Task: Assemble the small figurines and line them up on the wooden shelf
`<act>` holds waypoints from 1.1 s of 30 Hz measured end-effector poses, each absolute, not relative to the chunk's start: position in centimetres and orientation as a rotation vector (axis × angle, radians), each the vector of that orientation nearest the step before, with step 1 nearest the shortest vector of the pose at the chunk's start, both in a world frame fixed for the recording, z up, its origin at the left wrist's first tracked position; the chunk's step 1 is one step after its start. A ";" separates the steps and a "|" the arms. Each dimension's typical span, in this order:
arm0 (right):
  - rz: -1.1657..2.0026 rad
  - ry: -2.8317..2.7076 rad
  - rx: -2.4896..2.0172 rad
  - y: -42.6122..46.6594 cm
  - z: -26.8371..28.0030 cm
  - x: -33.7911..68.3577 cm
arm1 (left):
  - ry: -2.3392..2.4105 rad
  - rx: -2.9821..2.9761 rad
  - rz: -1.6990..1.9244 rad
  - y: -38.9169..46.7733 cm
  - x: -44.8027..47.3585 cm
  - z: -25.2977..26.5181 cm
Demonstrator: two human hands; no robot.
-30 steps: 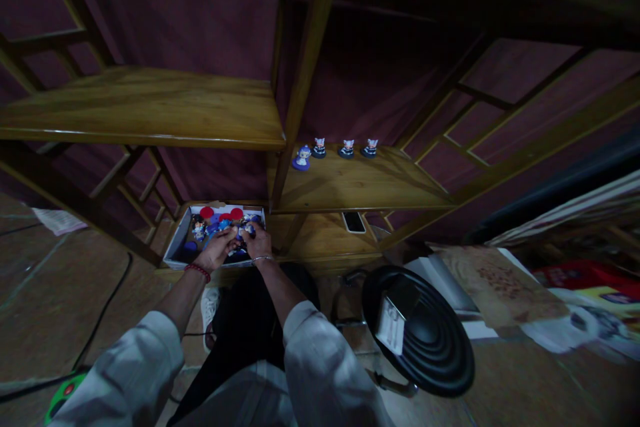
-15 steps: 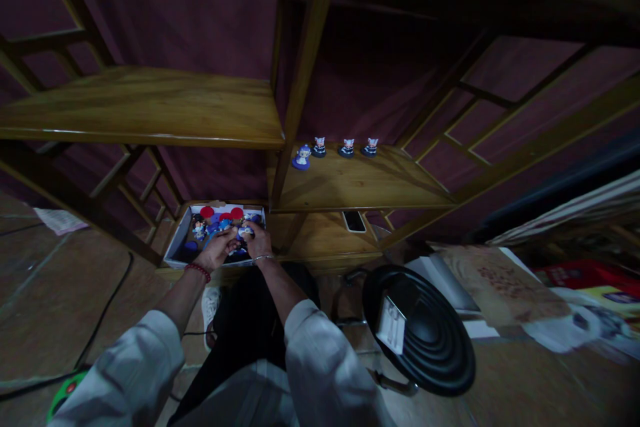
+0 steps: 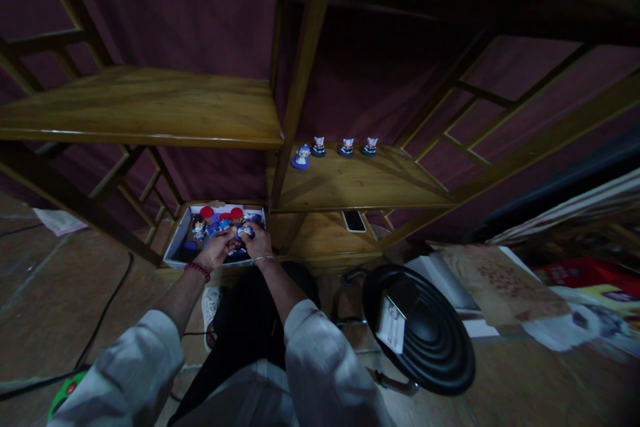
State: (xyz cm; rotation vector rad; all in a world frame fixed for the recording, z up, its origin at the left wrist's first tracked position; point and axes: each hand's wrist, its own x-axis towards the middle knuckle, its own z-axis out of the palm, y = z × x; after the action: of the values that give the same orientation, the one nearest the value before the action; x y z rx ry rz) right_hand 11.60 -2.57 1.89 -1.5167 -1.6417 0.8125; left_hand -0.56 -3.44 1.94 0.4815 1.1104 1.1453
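Over a shallow white box (image 3: 175, 247) of small figurines and round bases, both my hands work close together. My right hand (image 3: 260, 241) is closed on a small white and purple figurine (image 3: 245, 231). Right beside it, my left hand (image 3: 217, 250) has its fingers pinched together near the figurine; what they grip, if anything, is too small to make out. Inside the box lie red discs (image 3: 206, 212), a purple disc (image 3: 191, 246) and a dark-haired figurine (image 3: 199, 227). On the shelf above stands a purple-hatted figurine (image 3: 301, 157) on a purple base.
Three similar figurines (image 3: 346, 147) on dark bases stand along the back of the wooden shelf (image 3: 360, 187). A phone (image 3: 354, 221) lies on the lower board. To my right is a black round stool (image 3: 425, 333) with a card on it. A black cable (image 3: 107, 313) crosses the floor.
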 end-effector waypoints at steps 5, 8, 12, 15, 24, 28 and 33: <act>0.807 -1.654 -1.559 -2.5 1.9 11.5 | 1.096 0.490 1.149 -3.3 -0.6 1.7; 0.798 -1.664 -1.563 -2.5 1.8 11.5 | 1.107 0.514 1.140 -3.4 -0.6 1.7; 0.814 -1.681 -1.512 -2.5 1.7 11.7 | 1.133 0.515 1.124 -3.5 -0.6 1.9; 0.827 -1.699 -1.458 -2.4 1.6 11.8 | 1.137 0.515 1.114 -3.6 -0.5 2.0; 0.736 -1.779 -1.380 -2.6 1.7 11.6 | 1.141 0.419 1.092 -3.5 -0.3 2.4; 0.764 -1.714 -1.404 -2.7 1.7 11.3 | 1.153 0.357 1.083 -3.2 -0.2 2.7; 0.823 -1.670 -1.440 -2.6 1.0 11.1 | 1.162 0.307 1.128 -3.1 -0.1 3.1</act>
State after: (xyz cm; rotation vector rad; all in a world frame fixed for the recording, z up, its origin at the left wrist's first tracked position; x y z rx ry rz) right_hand 11.07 -2.59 1.05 -1.4401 -1.6700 0.8226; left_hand -0.05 -3.14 3.08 0.3066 1.1620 1.1283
